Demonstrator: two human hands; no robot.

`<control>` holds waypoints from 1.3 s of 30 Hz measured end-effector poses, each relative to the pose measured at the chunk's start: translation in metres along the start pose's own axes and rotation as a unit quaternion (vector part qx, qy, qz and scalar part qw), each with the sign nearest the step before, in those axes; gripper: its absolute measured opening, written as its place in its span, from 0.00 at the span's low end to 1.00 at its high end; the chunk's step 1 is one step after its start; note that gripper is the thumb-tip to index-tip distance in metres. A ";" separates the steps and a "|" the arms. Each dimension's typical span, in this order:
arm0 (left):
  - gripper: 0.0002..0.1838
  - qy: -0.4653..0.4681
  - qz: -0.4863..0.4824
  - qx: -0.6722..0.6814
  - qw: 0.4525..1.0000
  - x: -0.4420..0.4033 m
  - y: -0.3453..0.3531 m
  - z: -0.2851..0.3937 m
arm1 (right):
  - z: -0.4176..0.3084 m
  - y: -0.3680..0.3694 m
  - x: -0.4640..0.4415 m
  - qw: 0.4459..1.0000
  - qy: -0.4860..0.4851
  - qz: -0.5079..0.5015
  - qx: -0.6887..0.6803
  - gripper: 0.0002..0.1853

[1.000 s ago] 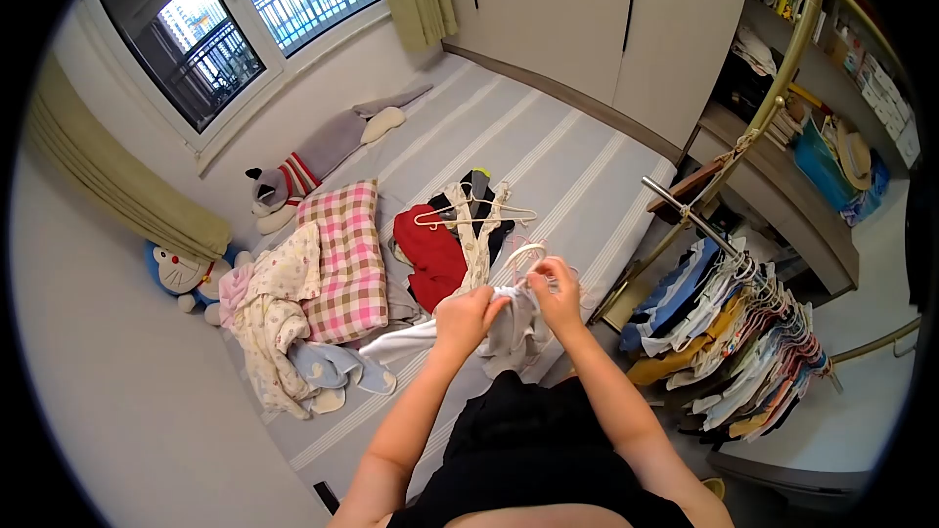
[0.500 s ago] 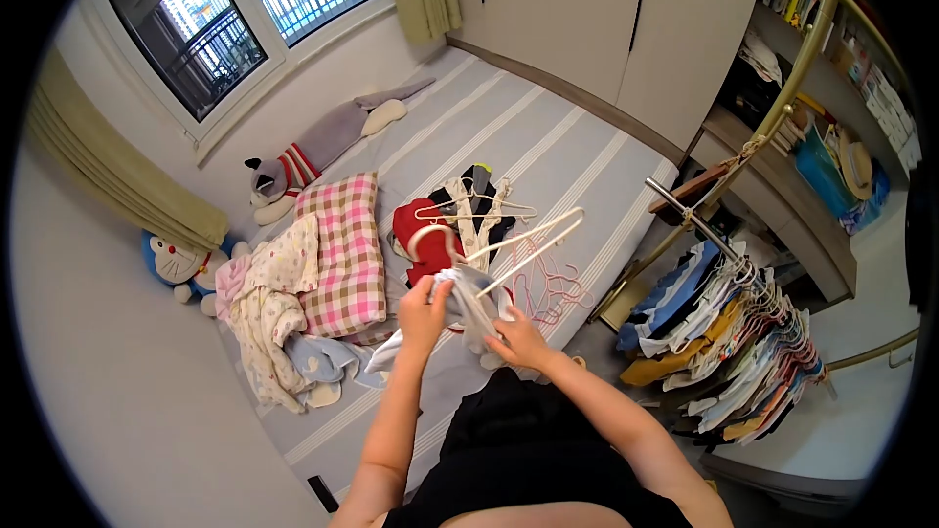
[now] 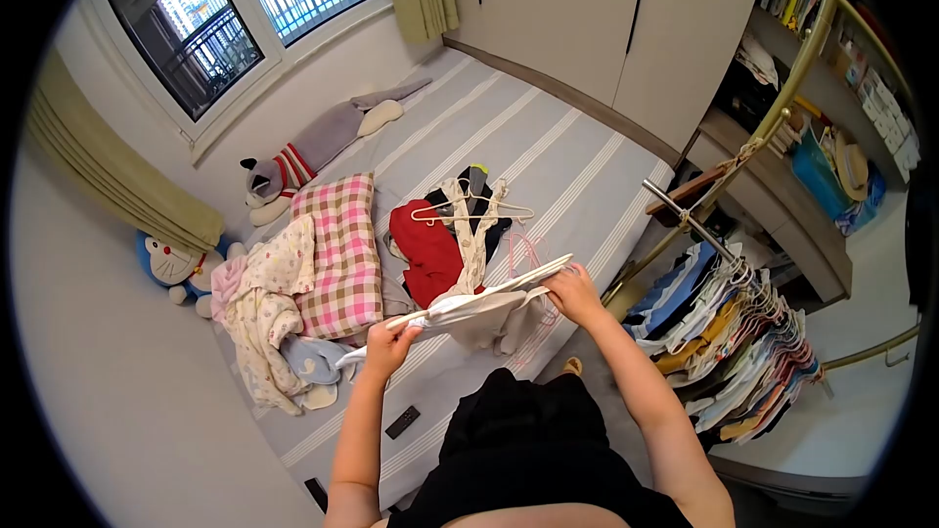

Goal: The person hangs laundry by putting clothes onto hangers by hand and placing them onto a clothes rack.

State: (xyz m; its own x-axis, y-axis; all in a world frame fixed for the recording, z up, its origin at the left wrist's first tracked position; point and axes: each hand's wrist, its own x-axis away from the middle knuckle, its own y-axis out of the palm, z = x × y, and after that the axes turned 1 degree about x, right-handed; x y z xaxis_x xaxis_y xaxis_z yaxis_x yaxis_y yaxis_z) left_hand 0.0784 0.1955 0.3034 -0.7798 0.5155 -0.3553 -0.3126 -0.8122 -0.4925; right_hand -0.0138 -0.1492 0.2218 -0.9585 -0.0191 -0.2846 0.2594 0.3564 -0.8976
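From where I stood, the striped bed [image 3: 548, 152] stretched away towards twelve o'clock of the person, with the packed row of hanging clothes [image 3: 748, 342] at two. The checked pillow [image 3: 337, 269] lay between ten and eleven, the red garment [image 3: 426, 252] at eleven. Just in front of the person — over the bed's near edge — a pale garment [image 3: 479, 330] hung from a white hanger [image 3: 504, 287], held slanting between both hands. The left hand [image 3: 388, 348], at ten, pinched one end with some cloth; the right hand [image 3: 575, 294], at one, had its fingers closed around the other end. A black remote [image 3: 402, 421] lay at nine.
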 end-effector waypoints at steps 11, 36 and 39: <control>0.12 0.009 -0.025 -0.070 0.997 -0.004 -0.009 -0.019 | 0.004 -0.020 0.004 0.998 -0.033 0.047 0.005 0.08; 0.11 0.081 0.124 -0.118 0.982 -0.033 0.052 -0.002 | -0.093 -0.033 -0.033 0.984 -0.104 0.109 -0.090 0.09; 0.10 0.019 0.150 -0.215 0.965 -0.034 0.026 -0.016 | -0.065 -0.037 -0.021 0.984 -0.087 0.142 -0.063 0.07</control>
State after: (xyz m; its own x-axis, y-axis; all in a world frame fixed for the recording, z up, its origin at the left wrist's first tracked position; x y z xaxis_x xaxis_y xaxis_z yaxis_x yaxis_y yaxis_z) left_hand 0.1055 0.1619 0.2897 -0.7768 0.2913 -0.5583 0.1843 -0.7425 -0.6439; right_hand -0.0113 -0.1016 0.2827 -0.8118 -0.0572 -0.5812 0.4868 0.4835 -0.7275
